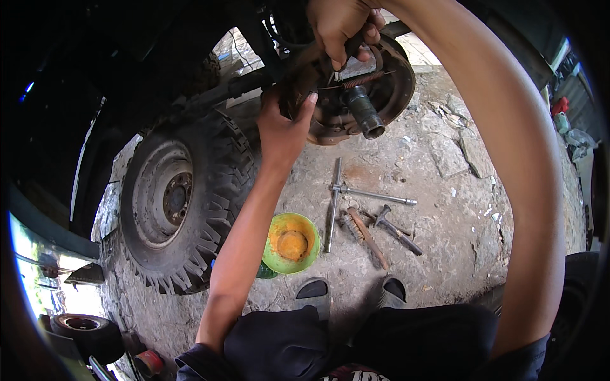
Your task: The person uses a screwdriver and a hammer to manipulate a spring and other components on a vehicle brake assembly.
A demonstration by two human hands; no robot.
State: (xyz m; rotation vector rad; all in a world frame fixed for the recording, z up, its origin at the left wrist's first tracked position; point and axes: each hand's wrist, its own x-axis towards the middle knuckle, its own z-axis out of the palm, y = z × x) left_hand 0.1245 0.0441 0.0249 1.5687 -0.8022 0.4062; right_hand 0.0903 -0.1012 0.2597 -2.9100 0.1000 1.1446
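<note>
A rusty drum brake assembly with a round backing plate (401, 89) is mounted at the end of an axle under a vehicle. A bare metal spindle (365, 114) sticks out of its middle. A reddish-brown coil spring (363, 80) stretches across above the spindle. My left hand (284, 124) is closed on a dark curved brake shoe at the plate's left side, thumb by the spring's left end. Above the spring, my right hand (343, 32) reaches down with bent fingers pinched together. What those fingertips grip is too dark and small to make out.
A wheel with a chunky tyre (171, 190) stands at the left. On the stone floor lie a cross-shaped wheel wrench (375, 194), a wire brush (365, 235) and a hammer (399, 232). A green bowl (311, 261) with orange residue sits near my sandals (313, 293).
</note>
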